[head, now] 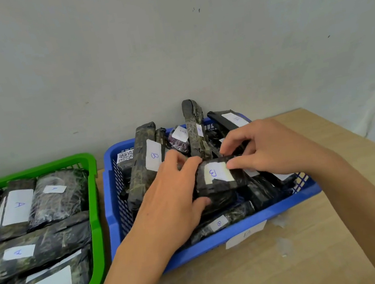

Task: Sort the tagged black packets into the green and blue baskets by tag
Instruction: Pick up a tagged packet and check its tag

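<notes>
a black packet point(219, 178) tagged b is held over the middle of the blue basket point(206, 243), with the left grip point(171, 191) curled round its left end and the right grip point(274, 147) pinching its right edge by the tag, so the placing step is judged to be in hand. next, a gap among the piled b packets must be found (the pile is crowded, some standing on end) and the packet lowered and released, while the green basket point(92, 200) of a packets, left on the counter point(290, 259), is left alone.
</notes>
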The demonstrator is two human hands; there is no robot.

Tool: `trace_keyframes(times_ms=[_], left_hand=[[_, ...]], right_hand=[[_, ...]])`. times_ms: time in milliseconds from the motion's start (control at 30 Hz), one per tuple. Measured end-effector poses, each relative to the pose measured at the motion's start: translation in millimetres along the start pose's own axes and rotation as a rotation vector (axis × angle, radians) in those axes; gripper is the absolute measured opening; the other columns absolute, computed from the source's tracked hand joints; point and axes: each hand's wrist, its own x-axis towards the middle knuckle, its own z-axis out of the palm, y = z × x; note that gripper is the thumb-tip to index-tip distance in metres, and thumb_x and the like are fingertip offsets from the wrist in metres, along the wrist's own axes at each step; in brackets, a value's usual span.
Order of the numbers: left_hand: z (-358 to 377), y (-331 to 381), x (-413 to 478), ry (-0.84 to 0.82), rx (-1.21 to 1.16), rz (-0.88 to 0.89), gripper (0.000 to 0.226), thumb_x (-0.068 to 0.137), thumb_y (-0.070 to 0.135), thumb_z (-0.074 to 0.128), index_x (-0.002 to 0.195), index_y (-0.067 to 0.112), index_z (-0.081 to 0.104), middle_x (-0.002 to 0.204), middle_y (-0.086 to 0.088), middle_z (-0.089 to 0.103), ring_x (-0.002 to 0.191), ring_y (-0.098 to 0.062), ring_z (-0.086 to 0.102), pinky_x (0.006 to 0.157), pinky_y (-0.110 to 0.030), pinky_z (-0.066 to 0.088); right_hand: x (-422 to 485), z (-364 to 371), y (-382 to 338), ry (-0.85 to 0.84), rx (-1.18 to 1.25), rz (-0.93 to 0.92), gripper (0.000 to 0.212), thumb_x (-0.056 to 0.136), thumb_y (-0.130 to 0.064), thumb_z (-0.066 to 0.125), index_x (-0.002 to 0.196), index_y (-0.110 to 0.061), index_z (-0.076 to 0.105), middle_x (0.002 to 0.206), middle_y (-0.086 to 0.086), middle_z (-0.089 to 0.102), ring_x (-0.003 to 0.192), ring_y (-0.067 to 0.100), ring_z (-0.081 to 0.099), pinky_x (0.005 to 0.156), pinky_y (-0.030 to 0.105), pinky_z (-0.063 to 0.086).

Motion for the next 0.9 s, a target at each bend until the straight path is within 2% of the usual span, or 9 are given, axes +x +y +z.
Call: trace_keyframes(times_ms=[67,233,300,367,467,567,667,767,900], left_hand=[[2,2,0,0.033,0.036,0.011,0.066,0.085,0.049,0.077,0.140,0.027,0.047,0.130,0.010,0.031,0.113,-0.011,0.044,0.091,-0.027,0.047],[4,3,1,0.052,0.096,0.001,0.062,0.087,0.056,0.070,0.138,0.025,0.052,0.126,0.009,0.041,0.116,-0.014,0.042,0.097,-0.028,0.037],[4,3,2,0.057,0.096,0.006,0.064,0.088,0.056,0.070,0.140,0.024,0.052,0.126,0.008,0.042,0.116,-0.015,0.042,0.097,-0.028,0.037],[5,3,2,0.051,0.103,0.011,0.067,0.089,0.057,0.068,0.144,0.024,0.049,0.128,0.008,0.042,0.118,-0.015,0.042,0.099,-0.028,0.038],[6,2,2,0.047,0.113,0.018,0.072,0.091,0.057,0.066,0.151,0.024,0.044,0.132,0.007,0.043,0.120,-0.015,0.041,0.099,-0.028,0.036],[6,2,1,0.044,0.127,0.025,0.071,0.091,0.057,0.065,0.151,0.025,0.043,0.134,0.006,0.042,0.121,-0.016,0.041,0.100,-0.028,0.035],[4,3,1,0.040,0.139,0.021,0.069,0.091,0.058,0.065,0.148,0.025,0.046,0.132,0.007,0.043,0.121,-0.016,0.042,0.100,-0.029,0.037],[-1,6,8,0.003,0.182,0.016,0.065,0.090,0.059,0.065,0.143,0.025,0.050,0.129,0.005,0.046,0.120,-0.018,0.046,0.095,-0.031,0.041],[-6,11,27,-0.095,0.294,0.028,0.067,0.089,0.061,0.066,0.141,0.024,0.048,0.131,0.000,0.050,0.121,-0.023,0.051,0.085,-0.035,0.046]], right_hand=[[0,3,-3,0.117,-0.087,-0.052,0.012,0.080,-0.032,0.087,0.089,-0.033,0.078,0.085,-0.022,0.077,0.067,-0.009,0.069,0.069,0.014,0.048],[12,12,-16,0.353,0.001,-0.047,0.006,0.086,-0.032,0.082,0.086,-0.030,0.077,0.078,-0.028,0.072,0.069,-0.001,0.067,0.068,0.003,0.044],[29,20,-23,0.299,-0.020,0.006,0.012,0.087,-0.038,0.080,0.093,-0.029,0.075,0.086,-0.018,0.075,0.070,0.003,0.066,0.072,0.010,0.048],[46,31,-31,0.212,-0.128,0.062,0.029,0.087,-0.050,0.076,0.100,-0.025,0.070,0.090,-0.007,0.073,0.079,0.010,0.064,0.083,0.032,0.055],[65,40,-44,0.133,-0.298,0.138,0.054,0.082,-0.060,0.077,0.110,-0.017,0.059,0.097,0.006,0.065,0.092,0.027,0.062,0.079,0.042,0.055],[72,35,-51,0.106,-0.274,0.224,0.060,0.073,-0.049,0.086,0.113,-0.014,0.059,0.103,0.007,0.065,0.091,0.027,0.063,0.075,0.040,0.056],[66,21,-51,0.223,-0.090,0.274,0.043,0.072,-0.029,0.083,0.108,-0.010,0.069,0.094,0.009,0.073,0.070,0.028,0.074,0.068,0.045,0.064],[48,-3,-39,0.372,0.142,0.255,0.031,0.077,-0.016,0.079,0.107,-0.016,0.075,0.089,0.008,0.078,0.055,0.019,0.076,0.051,0.032,0.062],[12,-36,-13,0.432,0.393,0.180,0.027,0.082,-0.001,0.073,0.096,-0.023,0.080,0.083,-0.002,0.082,0.070,0.012,0.079,0.057,0.029,0.064]])
